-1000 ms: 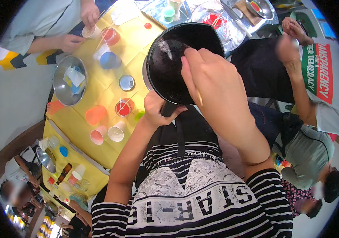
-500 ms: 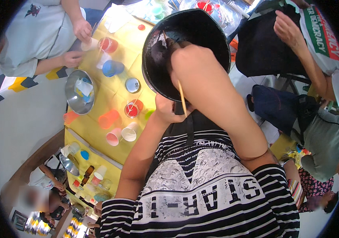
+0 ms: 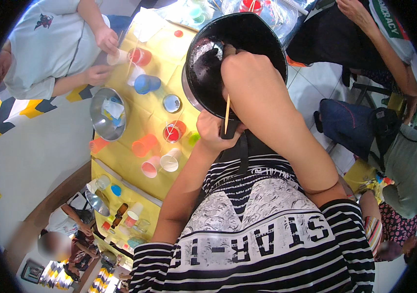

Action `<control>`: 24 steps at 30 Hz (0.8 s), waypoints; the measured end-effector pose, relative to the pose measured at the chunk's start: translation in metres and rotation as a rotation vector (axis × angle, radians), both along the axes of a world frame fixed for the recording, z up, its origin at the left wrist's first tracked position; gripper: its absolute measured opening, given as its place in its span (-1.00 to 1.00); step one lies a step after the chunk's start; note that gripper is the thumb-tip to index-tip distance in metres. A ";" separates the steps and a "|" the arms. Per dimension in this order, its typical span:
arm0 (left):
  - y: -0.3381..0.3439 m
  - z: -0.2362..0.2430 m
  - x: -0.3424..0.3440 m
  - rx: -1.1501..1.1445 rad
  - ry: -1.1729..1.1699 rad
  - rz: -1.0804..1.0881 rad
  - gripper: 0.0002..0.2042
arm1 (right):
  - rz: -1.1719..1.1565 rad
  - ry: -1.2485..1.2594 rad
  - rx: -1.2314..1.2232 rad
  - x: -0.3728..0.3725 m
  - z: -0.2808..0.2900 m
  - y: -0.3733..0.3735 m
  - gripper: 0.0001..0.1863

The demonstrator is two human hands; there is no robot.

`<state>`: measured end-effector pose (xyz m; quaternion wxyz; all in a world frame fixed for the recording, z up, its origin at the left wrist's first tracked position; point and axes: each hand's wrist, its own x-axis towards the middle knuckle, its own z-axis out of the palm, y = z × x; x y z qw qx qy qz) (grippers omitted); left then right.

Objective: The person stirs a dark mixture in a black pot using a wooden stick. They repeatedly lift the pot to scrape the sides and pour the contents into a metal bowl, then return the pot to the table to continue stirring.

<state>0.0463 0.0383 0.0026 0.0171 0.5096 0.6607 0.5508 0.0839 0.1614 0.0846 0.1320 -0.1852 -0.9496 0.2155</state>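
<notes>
A black saucepan (image 3: 267,36) with a pouring lip is tipped so that its dark inside faces me. My left hand (image 3: 212,133) is closed around its short black handle (image 3: 230,131). Inside the pan, my right hand (image 3: 247,66) is closed on a thin wooden stick (image 3: 227,115), whose pale end sticks out below the wrist. The fingertips and the stick's other end are hidden by the hand. Something dark and glossy shines on the pan's inner wall beside the fingers.
On the yellow-covered table (image 3: 130,115) stand a blue cup (image 3: 146,84), a jar of red stuff with sticks (image 3: 173,132), paper cups (image 3: 170,160) and a steel bowl (image 3: 97,115). A co-worker's hands (image 3: 105,41) hold a cup at the left. Another person (image 3: 389,36) stands at the right.
My right hand has shifted slightly inside the saucepan, and the stick stands more upright. My left hand keeps its hold on the handle. The whole view has moved a little.
</notes>
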 end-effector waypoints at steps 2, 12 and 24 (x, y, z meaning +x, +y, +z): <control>0.001 -0.001 0.000 0.031 0.010 -0.048 -0.66 | 0.114 0.038 -0.108 0.001 0.000 0.001 -0.89; -0.009 -0.026 0.009 0.017 -0.117 -0.355 -0.48 | 0.260 -0.051 -0.287 0.003 -0.001 -0.001 -0.88; -0.014 -0.022 0.027 0.130 -0.288 -0.288 -0.55 | 0.274 0.007 -0.165 0.009 0.002 -0.001 -0.90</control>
